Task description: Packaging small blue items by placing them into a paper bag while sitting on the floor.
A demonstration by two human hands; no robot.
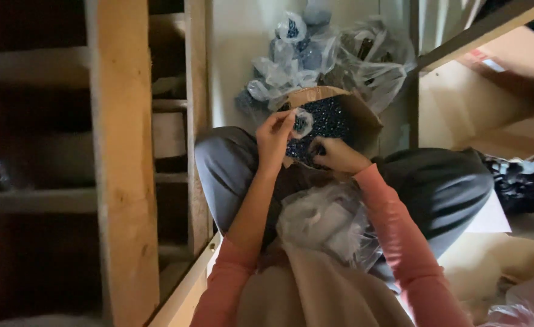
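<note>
Left hand (274,136) is pinching a small bag (301,123) above the box (364,118); right hand (335,154) is closing on beads (330,118) inside. Filled bags (291,60) are piling behind; many beads remain.

Thin, glossy, crinkled clear plastic: small bag (301,123), piled bags (339,54). Matt brown cardboard box (364,118). Small, shiny dark beads (330,118). Rough bare wood post (121,163). Soft matt cloth sleeves (400,242).

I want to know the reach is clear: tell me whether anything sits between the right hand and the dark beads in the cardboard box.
Nothing visible does. The right hand already rests at the cardboard box opening, on the dark beads. The left hand holds a small clear bag beside it, not across its path.
</note>
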